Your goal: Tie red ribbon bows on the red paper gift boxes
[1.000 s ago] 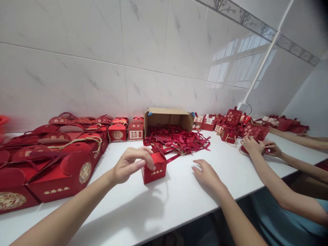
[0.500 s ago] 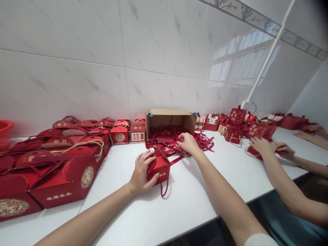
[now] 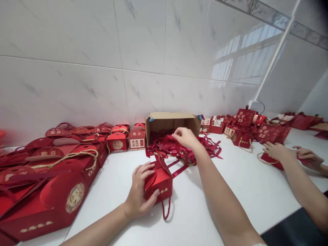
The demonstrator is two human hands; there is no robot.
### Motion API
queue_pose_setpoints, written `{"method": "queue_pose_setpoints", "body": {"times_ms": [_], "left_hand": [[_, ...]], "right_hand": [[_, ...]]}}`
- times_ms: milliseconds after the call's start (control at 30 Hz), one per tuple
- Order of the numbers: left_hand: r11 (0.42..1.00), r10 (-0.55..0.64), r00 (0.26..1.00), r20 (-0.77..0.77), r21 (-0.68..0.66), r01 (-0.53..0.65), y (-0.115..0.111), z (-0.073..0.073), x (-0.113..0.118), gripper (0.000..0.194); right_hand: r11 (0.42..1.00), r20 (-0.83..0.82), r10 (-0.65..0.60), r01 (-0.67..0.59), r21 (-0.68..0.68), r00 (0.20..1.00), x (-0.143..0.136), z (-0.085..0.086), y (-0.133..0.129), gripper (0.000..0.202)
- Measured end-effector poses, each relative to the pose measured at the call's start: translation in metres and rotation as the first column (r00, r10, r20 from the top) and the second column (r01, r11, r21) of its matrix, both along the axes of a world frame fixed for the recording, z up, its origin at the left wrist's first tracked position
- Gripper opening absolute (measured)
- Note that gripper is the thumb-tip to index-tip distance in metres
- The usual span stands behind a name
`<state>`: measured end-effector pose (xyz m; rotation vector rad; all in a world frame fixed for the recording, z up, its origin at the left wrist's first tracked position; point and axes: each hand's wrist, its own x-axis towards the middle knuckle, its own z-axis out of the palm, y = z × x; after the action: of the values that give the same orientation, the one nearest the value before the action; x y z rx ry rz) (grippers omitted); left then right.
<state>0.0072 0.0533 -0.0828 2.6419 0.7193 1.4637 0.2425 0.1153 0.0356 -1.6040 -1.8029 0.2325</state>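
Observation:
My left hand [image 3: 142,191] is wrapped round the side of a small red gift box [image 3: 162,181], thumb on its front and fingers over the top. Gold characters mark the box's front, and a dark red cord loop [image 3: 166,209] hangs from it onto the table. Above a heap of red ribbons [image 3: 164,145], my right hand [image 3: 187,138] is raised with thumb and finger pinched on a red ribbon. The heap spills from a cardboard box [image 3: 174,115] lying on its side. Loose ribbon ends reach the back of the gift box.
Rows of finished-looking red gift boxes [image 3: 46,205] fill the left of the white table [image 3: 194,215]. More small boxes [image 3: 137,138] line the tiled wall. At the right, another person's hands [image 3: 279,153] work on a red box among red bags [image 3: 269,131].
My right hand has lifted a little from the ribbon heap, with a ribbon in its fingers. My left hand stays on the gift box. The view has shifted slightly.

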Motion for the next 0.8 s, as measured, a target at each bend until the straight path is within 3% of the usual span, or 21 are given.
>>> {"method": "queue_pose_setpoints", "body": {"times_ms": [67, 100, 200, 233, 300, 433, 533, 633, 733, 800], "left_hand": [[1.000, -0.011, 1.000, -0.003, 0.010, 0.011, 0.001, -0.001, 0.000, 0.055], [1.000, -0.014, 1.000, -0.001, 0.011, 0.014, 0.001, -0.001, 0.000, 0.055], [1.000, -0.017, 1.000, 0.006, 0.006, 0.017, 0.001, 0.000, 0.001, 0.055], [1.000, -0.013, 1.000, 0.009, -0.001, 0.013, 0.000, 0.000, 0.001, 0.054], [1.000, -0.008, 1.000, 0.000, -0.010, 0.008, 0.000, 0.000, 0.001, 0.054], [1.000, -0.006, 1.000, -0.029, -0.006, 0.006, 0.000, -0.001, 0.000, 0.056], [1.000, -0.001, 0.999, -0.040, -0.007, 0.001, -0.001, -0.002, -0.002, 0.056], [1.000, -0.026, 0.998, -0.057, -0.014, 0.025, 0.000, -0.002, -0.005, 0.059], [0.993, -0.116, 0.991, -0.062, -0.040, 0.114, 0.000, 0.003, -0.008, 0.066], [0.990, -0.124, 0.992, 0.014, -0.068, 0.125, -0.002, 0.015, -0.005, 0.063]], "right_hand": [[0.991, -0.170, 0.031, -0.008, 0.134, 0.985, 0.002, 0.018, -0.012, 0.031], [0.972, -0.361, 0.131, -0.049, 0.229, 0.923, 0.001, 0.025, -0.019, 0.036], [0.891, -0.661, 0.442, -0.216, 0.399, 0.606, -0.002, 0.038, -0.042, 0.034], [0.866, -0.687, 0.498, -0.272, 0.419, 0.529, -0.002, 0.040, -0.049, 0.027], [0.826, -0.697, 0.562, -0.341, 0.449, 0.446, -0.002, 0.044, -0.061, 0.016], [0.782, -0.639, 0.616, -0.263, 0.564, 0.461, 0.000, 0.049, -0.079, 0.018], [0.796, -0.670, 0.579, -0.142, 0.589, 0.465, 0.004, 0.052, -0.087, 0.010], [0.797, -0.694, 0.568, -0.086, 0.598, 0.442, 0.013, 0.055, -0.093, 0.021], [0.815, -0.667, 0.558, -0.173, 0.553, 0.494, 0.022, 0.056, -0.097, 0.027], [0.860, -0.659, 0.510, -0.301, 0.413, 0.553, 0.023, 0.055, -0.099, 0.030]]}}
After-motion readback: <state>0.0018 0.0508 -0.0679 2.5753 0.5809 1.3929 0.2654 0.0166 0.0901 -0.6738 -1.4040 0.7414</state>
